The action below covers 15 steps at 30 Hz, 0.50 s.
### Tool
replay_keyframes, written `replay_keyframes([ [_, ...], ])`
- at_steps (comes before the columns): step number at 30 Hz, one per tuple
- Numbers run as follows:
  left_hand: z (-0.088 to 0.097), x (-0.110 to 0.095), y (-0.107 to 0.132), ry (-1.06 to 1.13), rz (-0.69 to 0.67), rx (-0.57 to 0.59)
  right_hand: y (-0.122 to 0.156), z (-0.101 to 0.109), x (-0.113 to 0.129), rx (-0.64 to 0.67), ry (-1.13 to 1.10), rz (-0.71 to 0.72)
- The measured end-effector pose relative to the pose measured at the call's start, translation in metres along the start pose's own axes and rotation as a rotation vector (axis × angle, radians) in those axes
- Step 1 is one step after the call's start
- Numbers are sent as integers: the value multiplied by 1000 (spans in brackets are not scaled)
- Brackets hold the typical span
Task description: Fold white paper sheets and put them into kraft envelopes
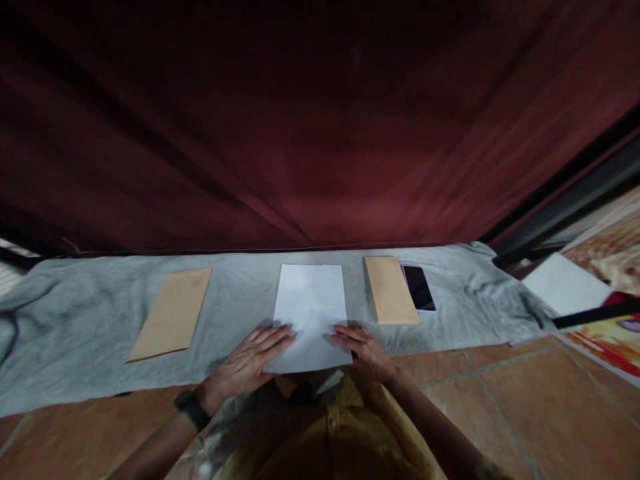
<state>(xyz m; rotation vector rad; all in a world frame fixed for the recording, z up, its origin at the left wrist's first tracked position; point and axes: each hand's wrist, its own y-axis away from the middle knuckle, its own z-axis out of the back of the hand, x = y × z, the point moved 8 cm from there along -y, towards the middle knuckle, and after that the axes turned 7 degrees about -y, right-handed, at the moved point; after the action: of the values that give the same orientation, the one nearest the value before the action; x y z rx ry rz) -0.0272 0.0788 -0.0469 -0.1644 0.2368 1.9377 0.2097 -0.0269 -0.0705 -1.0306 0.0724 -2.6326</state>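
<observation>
A white sheet of paper [311, 300] lies on the grey cloth in front of me, its near edge toward my body. My left hand [253, 353] rests at the sheet's left edge with its fingers stretched out flat over the near left part. On the opposite edge, my right hand [363, 347] also has its fingers extended onto the paper. Neither thumb shows clearly. To the left lies a single brown envelope [173, 313], set at a slant. A stack of brown envelopes [390, 290] is on the right, beyond my right hand.
Beside the stack lies a dark-screened phone [419, 288]. The grey cloth [240, 287] is wrinkled at both ends. A dark red fabric [320, 147] rises behind it, with a dark metal frame [565, 193] at the right. Tiled floor [465, 393] shows in front.
</observation>
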Motion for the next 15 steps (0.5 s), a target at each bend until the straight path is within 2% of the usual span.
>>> replay_keyframes([
  [7,-1,10,-12,85,-4,-54,-9,-3,-7,2,36,-8],
  [12,5,22,-14,128,-33,-111,-10,6,-8,-92,-102,13],
  [15,6,33,-18,233,0,-161,-13,12,-7,-119,-214,-5],
])
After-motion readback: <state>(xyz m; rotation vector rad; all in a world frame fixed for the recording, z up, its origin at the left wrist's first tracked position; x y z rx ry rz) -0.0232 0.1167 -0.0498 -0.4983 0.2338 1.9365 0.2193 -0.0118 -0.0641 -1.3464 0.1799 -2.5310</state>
